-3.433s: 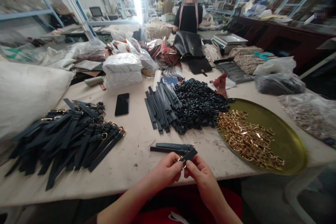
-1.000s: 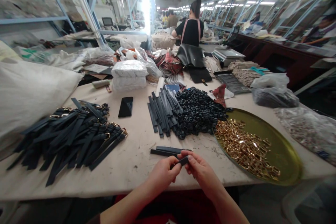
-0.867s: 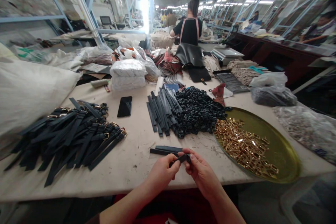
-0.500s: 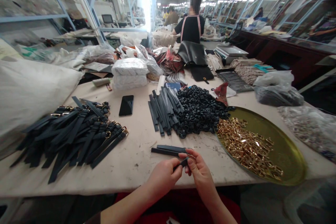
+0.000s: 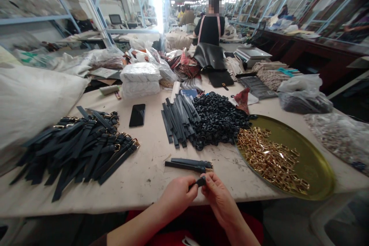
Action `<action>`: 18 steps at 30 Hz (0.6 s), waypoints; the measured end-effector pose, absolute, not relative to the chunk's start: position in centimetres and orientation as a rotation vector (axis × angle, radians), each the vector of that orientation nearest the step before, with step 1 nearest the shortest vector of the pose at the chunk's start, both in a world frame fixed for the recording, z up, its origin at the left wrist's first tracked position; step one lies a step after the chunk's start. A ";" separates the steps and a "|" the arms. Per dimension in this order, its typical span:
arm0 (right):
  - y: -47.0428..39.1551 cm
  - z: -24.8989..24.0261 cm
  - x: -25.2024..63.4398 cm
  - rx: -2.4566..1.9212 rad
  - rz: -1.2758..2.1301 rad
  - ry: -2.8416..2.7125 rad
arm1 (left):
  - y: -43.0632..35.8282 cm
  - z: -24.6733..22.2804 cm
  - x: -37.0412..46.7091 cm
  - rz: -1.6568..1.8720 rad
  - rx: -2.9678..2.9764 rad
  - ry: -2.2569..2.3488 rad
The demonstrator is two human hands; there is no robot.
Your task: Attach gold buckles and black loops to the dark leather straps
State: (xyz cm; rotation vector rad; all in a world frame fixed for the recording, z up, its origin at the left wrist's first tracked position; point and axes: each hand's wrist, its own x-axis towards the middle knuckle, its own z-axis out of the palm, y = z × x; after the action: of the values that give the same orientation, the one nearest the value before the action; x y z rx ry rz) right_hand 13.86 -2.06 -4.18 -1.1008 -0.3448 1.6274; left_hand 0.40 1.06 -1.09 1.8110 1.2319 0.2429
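Close together at the table's front edge, my left hand [image 5: 181, 193] and my right hand [image 5: 218, 194] are both closed on one dark strap [image 5: 201, 181]. The left fingers wrap round it, and the right thumb and fingers pinch its end. Much of the strap is hidden in the hands. Just beyond them lie a couple of dark straps with gold buckles [image 5: 188, 164], side by side. Farther back are a stack of plain dark strips [image 5: 178, 121] and a heap of small black loops [image 5: 220, 121]. Gold buckles [image 5: 268, 157] are piled on a round tray [image 5: 319, 169] to the right.
A large pile of buckled straps [image 5: 77, 146] covers the table's left side, near a white sack [image 5: 34, 103]. A phone [image 5: 137, 115] lies flat behind. Plastic bags [image 5: 304, 94] stand at the right. Across the table, a person in an apron [image 5: 210, 29] faces away.
My right hand has drawn down and closer to my left around the strap's end. The buckles of the straps lying beyond are now uncovered. The view has shifted slightly.
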 end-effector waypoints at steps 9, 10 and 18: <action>-2.1 -3.7 13.6 -1.134 1.555 -0.328 | 0.9 -0.2 0.8 0.407 1.534 1.102; -2.2 -3.6 13.6 -1.141 1.549 -0.335 | 0.9 -0.2 0.6 0.415 1.487 1.061; -2.7 -3.3 13.0 -1.163 1.477 -0.516 | 1.5 -0.8 0.0 0.497 1.372 1.058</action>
State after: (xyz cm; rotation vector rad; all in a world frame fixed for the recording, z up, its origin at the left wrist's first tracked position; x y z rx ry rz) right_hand 12.95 -2.65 -3.25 -1.1629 -0.5164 1.4774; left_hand 0.02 1.47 -0.78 1.3716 1.0580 0.4970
